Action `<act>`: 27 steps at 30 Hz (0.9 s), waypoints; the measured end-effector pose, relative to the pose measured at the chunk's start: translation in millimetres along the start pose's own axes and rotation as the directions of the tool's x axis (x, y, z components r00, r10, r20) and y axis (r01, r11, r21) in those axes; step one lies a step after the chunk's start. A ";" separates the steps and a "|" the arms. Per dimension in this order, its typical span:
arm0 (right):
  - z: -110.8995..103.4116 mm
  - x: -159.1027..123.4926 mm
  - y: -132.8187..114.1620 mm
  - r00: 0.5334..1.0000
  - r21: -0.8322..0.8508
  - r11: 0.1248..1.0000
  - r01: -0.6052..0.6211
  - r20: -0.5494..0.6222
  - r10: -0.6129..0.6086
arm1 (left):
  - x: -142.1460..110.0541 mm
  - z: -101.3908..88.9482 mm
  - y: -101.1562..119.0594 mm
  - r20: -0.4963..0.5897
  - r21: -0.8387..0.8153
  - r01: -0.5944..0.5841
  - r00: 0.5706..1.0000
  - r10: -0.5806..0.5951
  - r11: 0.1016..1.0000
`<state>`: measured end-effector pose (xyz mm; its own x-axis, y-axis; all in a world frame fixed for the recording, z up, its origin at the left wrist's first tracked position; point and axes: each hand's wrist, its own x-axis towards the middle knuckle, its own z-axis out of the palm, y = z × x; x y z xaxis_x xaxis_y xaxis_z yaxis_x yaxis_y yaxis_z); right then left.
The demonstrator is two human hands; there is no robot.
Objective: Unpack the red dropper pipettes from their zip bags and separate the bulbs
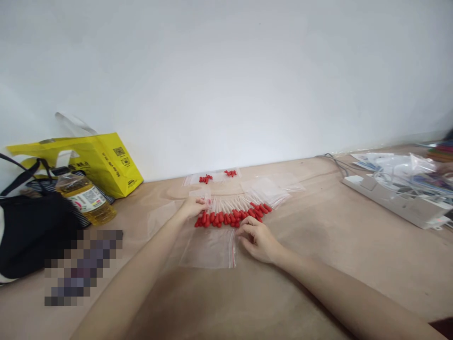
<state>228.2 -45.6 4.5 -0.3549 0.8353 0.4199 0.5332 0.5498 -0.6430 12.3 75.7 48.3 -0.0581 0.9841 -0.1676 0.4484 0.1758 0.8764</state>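
Observation:
A fanned row of thin pale sticks with red bulb-like ends lies on the table in front of me. At the row's left end is my left hand, its fingers pinched together; what they hold is too small to make out. My right hand rests beside the red ends on the right, fingers curled but apart, close to the sealing edge of a clear zip bag. That bag lies flat, just nearer to me than the row. More clear bags lie behind the sticks.
Farther back, other red-ended pieces lie on clear plastic by the wall. On the left stand a yellow bag, an oil bottle and a black bag. A white power strip with cables and plastic packets occupy the right.

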 end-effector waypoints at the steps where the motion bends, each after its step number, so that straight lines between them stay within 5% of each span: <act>1: -0.5 -0.3 -0.3 1.000 -0.002 1.000 0.004 0.001 -0.004 | 1.9 4.2 1.4 -0.003 0.059 -0.005 1.000 0.005 0.998; 8: -1.2 0.4 1.1 1.000 -0.019 1.000 0.006 0.012 -0.006 | 3.4 10.1 5.2 -0.041 0.393 -0.080 0.994 0.105 0.916; 17: -2.2 0.0 -1.2 0.998 -0.136 0.991 0.021 0.059 -0.013 | -20.4 -1.0 10.6 -0.089 0.527 -0.168 0.964 0.251 0.833; 27: -0.5 0.9 -2.5 0.996 -0.116 0.993 0.018 0.089 -0.007 | -71.3 -38.0 -50.2 -0.026 0.452 -0.238 0.960 0.280 0.860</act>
<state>227.0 -46.2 6.8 -0.4261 0.8275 0.3658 0.6120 0.5614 -0.5570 -40.0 -2.4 33.4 0.0461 0.9943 0.0960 0.8025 -0.0941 0.5891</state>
